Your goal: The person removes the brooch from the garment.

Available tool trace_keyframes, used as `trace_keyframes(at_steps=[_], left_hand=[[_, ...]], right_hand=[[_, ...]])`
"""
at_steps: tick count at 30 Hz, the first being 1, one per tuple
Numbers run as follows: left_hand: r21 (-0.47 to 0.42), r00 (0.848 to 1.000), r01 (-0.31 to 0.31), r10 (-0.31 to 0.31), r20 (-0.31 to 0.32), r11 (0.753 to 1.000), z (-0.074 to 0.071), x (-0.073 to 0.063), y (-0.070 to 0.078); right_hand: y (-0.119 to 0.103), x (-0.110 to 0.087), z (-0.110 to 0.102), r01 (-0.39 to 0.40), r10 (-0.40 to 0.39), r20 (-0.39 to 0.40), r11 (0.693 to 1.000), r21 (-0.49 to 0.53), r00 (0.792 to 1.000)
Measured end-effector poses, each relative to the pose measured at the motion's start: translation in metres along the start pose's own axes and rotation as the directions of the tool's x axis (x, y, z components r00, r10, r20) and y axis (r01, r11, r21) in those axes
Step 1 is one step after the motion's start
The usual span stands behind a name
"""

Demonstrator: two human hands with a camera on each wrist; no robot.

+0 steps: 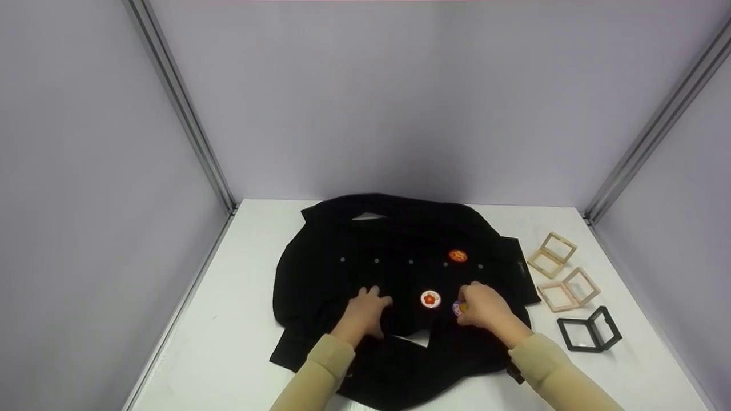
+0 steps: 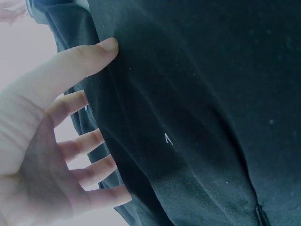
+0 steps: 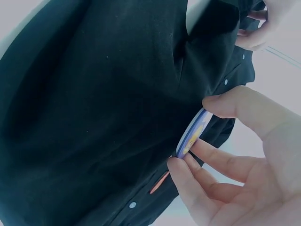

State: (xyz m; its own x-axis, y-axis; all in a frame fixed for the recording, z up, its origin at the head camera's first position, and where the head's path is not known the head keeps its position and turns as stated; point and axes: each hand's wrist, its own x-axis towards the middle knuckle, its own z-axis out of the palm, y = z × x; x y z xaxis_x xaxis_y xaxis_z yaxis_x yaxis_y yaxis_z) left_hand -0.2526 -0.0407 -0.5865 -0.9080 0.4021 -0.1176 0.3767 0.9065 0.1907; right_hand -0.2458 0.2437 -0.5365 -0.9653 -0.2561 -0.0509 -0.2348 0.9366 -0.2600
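Note:
A black button-up shirt (image 1: 320, 279) lies spread on the white table. My right hand (image 1: 485, 305) pinches a round purple and yellow badge (image 3: 192, 134) between thumb and fingers, just over the cloth. That badge stands tilted nearly on edge in the right wrist view. To its left, a white badge with a red flower (image 1: 430, 299) lies on the shirt. An orange-red badge (image 1: 458, 256) lies farther up, near the row of buttons. My left hand (image 1: 362, 313) rests on the shirt with its fingers spread, and its thumb (image 2: 109, 44) touches the fabric.
Three hinged frames with clear windows stand unfolded at the table's right: a yellowish one (image 1: 553, 254), a pink one (image 1: 570, 294) and a black one (image 1: 594, 337). Pale panels (image 1: 365, 103) enclose the back and both sides of the white table (image 1: 228, 308).

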Motion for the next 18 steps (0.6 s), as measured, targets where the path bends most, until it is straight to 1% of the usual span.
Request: trace_keyframes(at_steps=[5, 10, 13, 18], left_hand=[[-0.001, 1.0, -0.002, 0.002, -0.005, 1.0, 0.0, -0.001, 0.001], [-0.009, 1.0, 0.006, -0.006, 0.003, 1.0, -0.001, -0.001, 0.001], [-0.001, 1.0, 0.008, -0.008, 0.009, 1.0, -0.002, -0.001, 0.0], [0.001, 1.0, 0.002, -0.002, 0.012, 1.0, -0.002, -0.001, -0.001]], right_hand=[[0.002, -0.001, -0.006, 0.002, -0.002, -0.015, 1.0, 0.002, 1.0], [0.001, -0.003, -0.012, 0.032, -0.032, -0.04, 0.999, -0.015, 0.999], [0.001, -0.005, -0.013, 0.05, -0.051, -0.054, 0.998, -0.028, 0.997], [0.001, -0.006, -0.015, 0.052, -0.055, -0.067, 0.998, -0.042, 0.996]])
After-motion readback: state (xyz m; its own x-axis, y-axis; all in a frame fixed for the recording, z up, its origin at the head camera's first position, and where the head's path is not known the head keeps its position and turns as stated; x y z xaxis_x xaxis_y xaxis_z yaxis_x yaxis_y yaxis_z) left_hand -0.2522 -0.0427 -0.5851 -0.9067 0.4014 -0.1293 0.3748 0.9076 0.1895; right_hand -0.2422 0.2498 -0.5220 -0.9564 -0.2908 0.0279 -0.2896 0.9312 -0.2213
